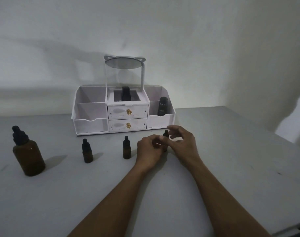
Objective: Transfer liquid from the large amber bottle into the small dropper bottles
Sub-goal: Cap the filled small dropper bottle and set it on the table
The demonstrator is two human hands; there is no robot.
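Note:
A large amber bottle (28, 155) with a black dropper cap stands at the left of the grey table. Two small amber dropper bottles stand capped in a row: one (87, 151) left of centre, one (126, 148) at the centre. A third small dropper bottle (165, 134) stands to their right, mostly hidden between my hands. My left hand (150, 152) holds its body with curled fingers. My right hand (182, 142) is at its black cap, with the thumb and fingers spread around the top.
A white desk organiser (90, 124) with two gold-knobbed drawers, side bins and a round mirror stands at the back against the wall. A black tube (162, 106) stands in its right bin and a dark object (125, 94) in its middle well. The table's right edge (282, 139) runs diagonally.

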